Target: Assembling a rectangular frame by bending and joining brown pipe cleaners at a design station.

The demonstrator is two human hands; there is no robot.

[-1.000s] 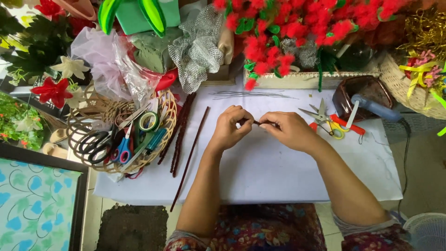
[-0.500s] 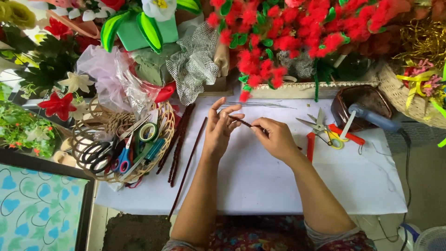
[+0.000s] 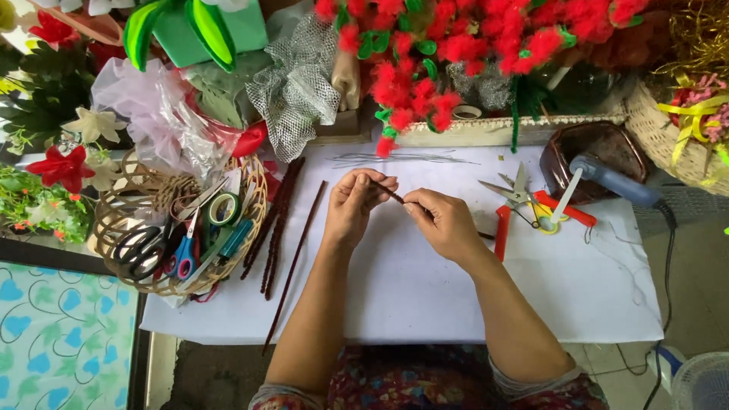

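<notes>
Both hands are up over the middle of the white sheet [image 3: 425,288] that covers the tabletop. The left hand [image 3: 355,203] has its fingers closed together on the far end of a thin dark brown stem [image 3: 392,193]. The right hand [image 3: 442,222] pinches the same stem just beside it, thumb and fingers clamped tight, and the stem's tail pokes out to the right of that hand. To the left lie more brown stems [image 3: 279,220], one long one slanting toward the near edge. Further left sits a wicker basket [image 3: 254,199] with scissors and tape rolls. To the right, small snips [image 3: 520,195], red-handled pliers [image 3: 503,231] and a blue glue gun [image 3: 611,178]. Red pompom flowers [image 3: 425,68] crowd the far side.
</notes>
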